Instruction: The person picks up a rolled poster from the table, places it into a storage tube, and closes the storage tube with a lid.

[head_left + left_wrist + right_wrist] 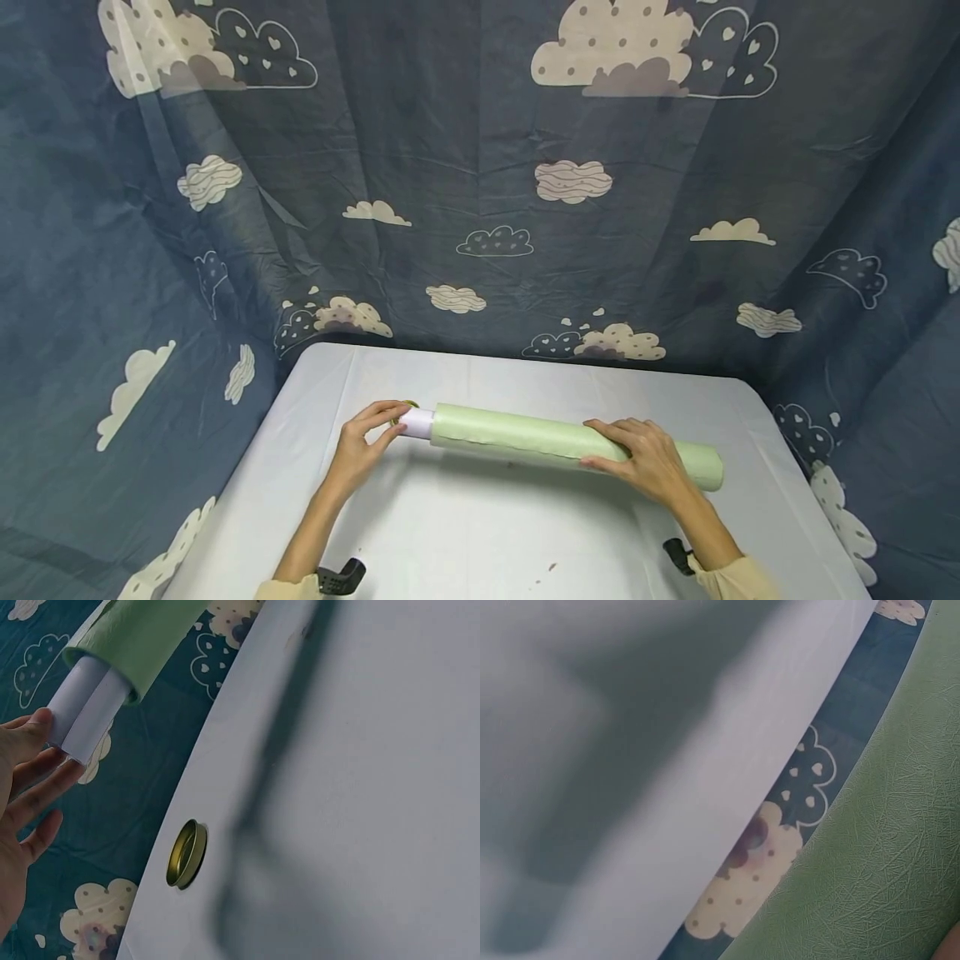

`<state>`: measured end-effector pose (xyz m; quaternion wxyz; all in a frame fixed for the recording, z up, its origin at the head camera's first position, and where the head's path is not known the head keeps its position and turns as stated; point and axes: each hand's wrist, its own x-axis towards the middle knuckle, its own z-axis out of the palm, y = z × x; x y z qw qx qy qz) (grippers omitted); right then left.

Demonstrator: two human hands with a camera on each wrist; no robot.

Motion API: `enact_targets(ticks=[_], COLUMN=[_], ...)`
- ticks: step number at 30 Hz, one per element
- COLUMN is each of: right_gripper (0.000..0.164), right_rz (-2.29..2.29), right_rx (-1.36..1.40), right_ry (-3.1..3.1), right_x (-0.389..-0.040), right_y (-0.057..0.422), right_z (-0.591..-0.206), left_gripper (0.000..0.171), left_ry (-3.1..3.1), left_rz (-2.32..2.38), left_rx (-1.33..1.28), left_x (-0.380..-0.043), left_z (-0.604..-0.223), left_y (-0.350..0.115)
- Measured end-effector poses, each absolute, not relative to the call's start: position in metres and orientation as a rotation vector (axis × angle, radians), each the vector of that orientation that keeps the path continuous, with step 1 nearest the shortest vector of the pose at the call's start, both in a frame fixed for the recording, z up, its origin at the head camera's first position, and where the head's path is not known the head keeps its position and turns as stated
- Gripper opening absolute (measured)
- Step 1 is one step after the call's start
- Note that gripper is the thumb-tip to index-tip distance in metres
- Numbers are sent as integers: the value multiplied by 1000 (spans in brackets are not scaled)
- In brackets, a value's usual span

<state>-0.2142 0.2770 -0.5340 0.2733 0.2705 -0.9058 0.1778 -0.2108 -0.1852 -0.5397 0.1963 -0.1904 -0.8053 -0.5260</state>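
A long light-green tube is held above the white table, slightly tilted across the head view. From its left end sticks a roll of white paper. My left hand pinches the end of this roll between thumb and fingers. My right hand grips the tube toward its right end, thumb on the near side and fingers over the top. In the right wrist view the tube's textured surface fills the lower right, and only a sliver of hand shows. A gold-coloured round lid rests on the table beyond my left hand.
The white-covered table has rounded far corners and a few small dark specks near its front. Dark blue cloth printed with clouds hangs behind the table and along both sides.
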Motion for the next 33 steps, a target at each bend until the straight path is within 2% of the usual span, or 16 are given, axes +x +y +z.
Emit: enact_targets(ticks=[26, 33], right_gripper=[63, 62], right_rz=[486, 482], right_rx=[729, 723], right_ry=[-2448, -2438], right_x=[-214, -214], right_y=[262, 263], right_z=[-538, -543], left_gripper=[36, 35], left_ry=[-2301, -2275], left_rz=[-1451, -1659], left_rx=[-547, -556], left_x=[-201, -195], left_z=[-548, -554], left_y=[-165, -175])
